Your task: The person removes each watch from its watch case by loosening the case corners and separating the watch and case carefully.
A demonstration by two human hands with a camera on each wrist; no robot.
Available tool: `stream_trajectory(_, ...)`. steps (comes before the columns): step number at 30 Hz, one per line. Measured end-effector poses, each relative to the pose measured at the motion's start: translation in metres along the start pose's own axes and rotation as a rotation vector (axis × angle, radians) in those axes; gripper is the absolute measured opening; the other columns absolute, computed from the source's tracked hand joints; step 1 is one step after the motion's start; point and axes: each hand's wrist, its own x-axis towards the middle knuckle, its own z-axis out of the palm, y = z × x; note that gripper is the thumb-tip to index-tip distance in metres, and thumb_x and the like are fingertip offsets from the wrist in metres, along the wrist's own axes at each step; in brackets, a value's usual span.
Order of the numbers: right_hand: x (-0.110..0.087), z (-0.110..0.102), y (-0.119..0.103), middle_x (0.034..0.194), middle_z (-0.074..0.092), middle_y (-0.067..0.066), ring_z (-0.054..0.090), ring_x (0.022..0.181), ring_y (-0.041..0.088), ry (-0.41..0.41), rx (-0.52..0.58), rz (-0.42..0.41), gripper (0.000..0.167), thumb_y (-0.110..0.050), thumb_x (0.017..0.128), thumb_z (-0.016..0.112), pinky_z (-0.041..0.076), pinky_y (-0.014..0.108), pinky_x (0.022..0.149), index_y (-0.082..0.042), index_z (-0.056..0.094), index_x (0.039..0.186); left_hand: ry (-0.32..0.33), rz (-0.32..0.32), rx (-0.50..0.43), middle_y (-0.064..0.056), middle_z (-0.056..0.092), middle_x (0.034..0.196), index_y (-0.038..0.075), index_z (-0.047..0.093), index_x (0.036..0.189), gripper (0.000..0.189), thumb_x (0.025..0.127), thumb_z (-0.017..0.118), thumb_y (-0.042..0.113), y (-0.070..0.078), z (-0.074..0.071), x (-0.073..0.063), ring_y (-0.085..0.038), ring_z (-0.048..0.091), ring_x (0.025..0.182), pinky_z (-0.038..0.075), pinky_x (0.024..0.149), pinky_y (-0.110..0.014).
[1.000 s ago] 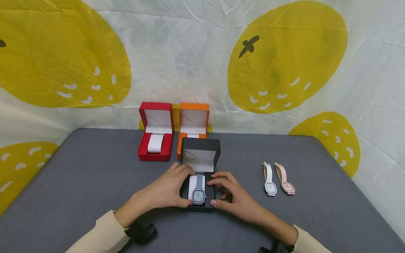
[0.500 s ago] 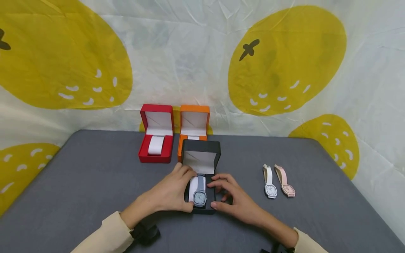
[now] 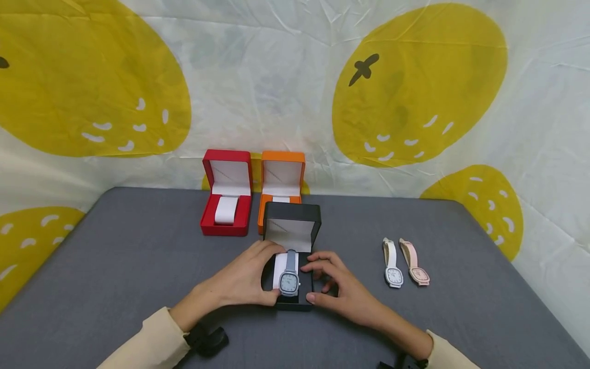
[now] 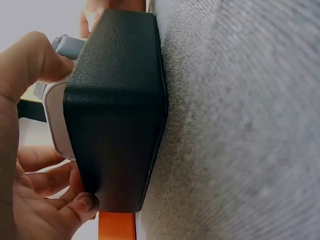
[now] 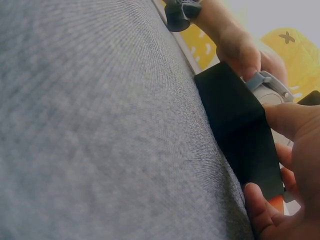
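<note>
The black watch box stands on the grey table with its lid up. In it sits a white cushion wrapped by a blue-grey watch. My left hand holds the cushion between thumb and fingers, one at each end; the left wrist view shows the cushion rising above the box rim. My right hand grips the box's right side, its thumb near the front corner and fingers farther back. In the right wrist view, the thumb presses the rim of the box.
Behind the black box stand an open red watch box with a white cushion and an open orange watch box, partly hidden. To the right lie a white watch and a pink watch. A patterned cloth hangs behind the table.
The watch and cushion have shifted slightly away from the box's front edge, along with my left hand. My right hand has stayed on the box.
</note>
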Motion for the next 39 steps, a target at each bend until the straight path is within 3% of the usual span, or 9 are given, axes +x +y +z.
stream_trajectory(16,0.0,0.0,-0.001,0.138,0.038,0.001,0.05,0.103,0.024,0.0,0.019,0.011,0.044,-0.023,0.086,0.073,0.051,0.031,0.073,-0.022,0.056,0.127,0.029,-0.001,-0.142,-0.001,0.051,0.12,0.006,0.048,0.13,0.066,0.072,0.076,0.021,0.0,-0.01,-0.003,-0.015,0.051,0.1,0.052,0.083,-0.031)
stream_trajectory(22,0.0,-0.002,-0.02,0.136,0.039,0.012,0.05,0.1,0.032,0.015,0.022,0.005,0.043,-0.01,0.084,0.073,0.051,0.034,0.072,-0.011,0.058,0.125,0.045,-0.022,-0.173,-0.001,0.051,0.118,0.006,0.048,0.131,0.065,0.073,0.074,0.019,-0.007,-0.01,-0.011,-0.018,0.052,0.095,0.052,0.075,-0.03)
stream_trajectory(27,0.001,-0.004,-0.034,0.133,0.04,0.019,0.05,0.098,0.036,0.014,0.028,-0.009,0.042,-0.005,0.083,0.072,0.051,0.035,0.071,-0.004,0.058,0.122,0.068,-0.002,-0.189,-0.001,0.048,0.124,0.009,0.045,0.134,0.067,0.074,0.073,0.018,-0.011,-0.005,-0.015,-0.016,0.049,0.102,0.05,0.084,-0.035)
stream_trajectory(39,0.0,0.0,0.004,0.137,0.038,0.002,0.05,0.102,0.023,0.004,0.016,0.002,0.044,-0.024,0.086,0.073,0.051,0.03,0.072,-0.021,0.057,0.127,0.039,0.016,-0.256,-0.001,0.045,0.125,0.014,0.04,0.141,0.071,0.077,0.071,0.018,-0.02,-0.003,-0.018,-0.018,0.047,0.103,0.049,0.082,-0.033)
